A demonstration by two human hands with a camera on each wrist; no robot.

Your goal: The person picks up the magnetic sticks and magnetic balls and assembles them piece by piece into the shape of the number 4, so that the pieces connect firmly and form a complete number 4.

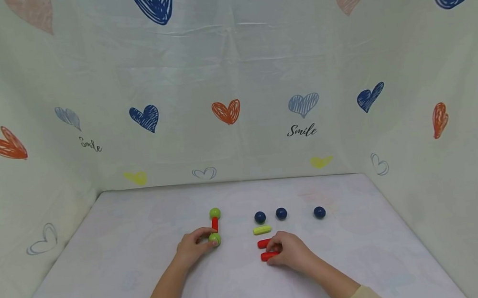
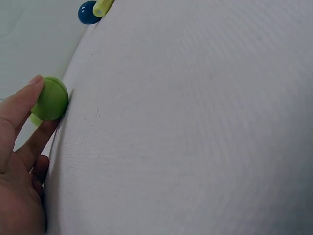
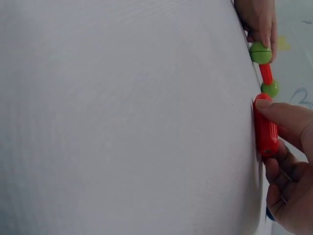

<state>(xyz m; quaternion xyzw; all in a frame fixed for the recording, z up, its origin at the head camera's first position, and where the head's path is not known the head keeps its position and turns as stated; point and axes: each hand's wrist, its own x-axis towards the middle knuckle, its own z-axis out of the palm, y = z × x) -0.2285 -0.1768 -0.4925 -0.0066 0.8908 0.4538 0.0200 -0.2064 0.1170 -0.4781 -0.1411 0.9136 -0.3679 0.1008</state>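
Note:
My left hand [image 1: 193, 249] pinches the near green ball [image 1: 215, 239] between thumb and fingers. A short red rod [image 1: 214, 224] joins that ball to a second green ball [image 1: 215, 212] farther off. In the left wrist view the pinched ball [image 2: 52, 99] sits at the tabletop with the thumb on its side. To the right, my right hand [image 1: 292, 251] holds a red rod [image 1: 269, 256], thumb on its near side, as the right wrist view shows on the rod [image 3: 265, 128]. Another red rod [image 1: 263, 244] lies just beyond it, partly covered by the fingers.
A yellow-green rod [image 1: 262, 230] lies beyond the red ones. Behind it are a dark blue ball [image 1: 260, 217], another blue ball [image 1: 281, 213] and a third blue ball [image 1: 319, 212] farther right. A white cloth covers the table [image 1: 142, 225]; a heart-printed curtain [image 1: 257, 70] stands around it.

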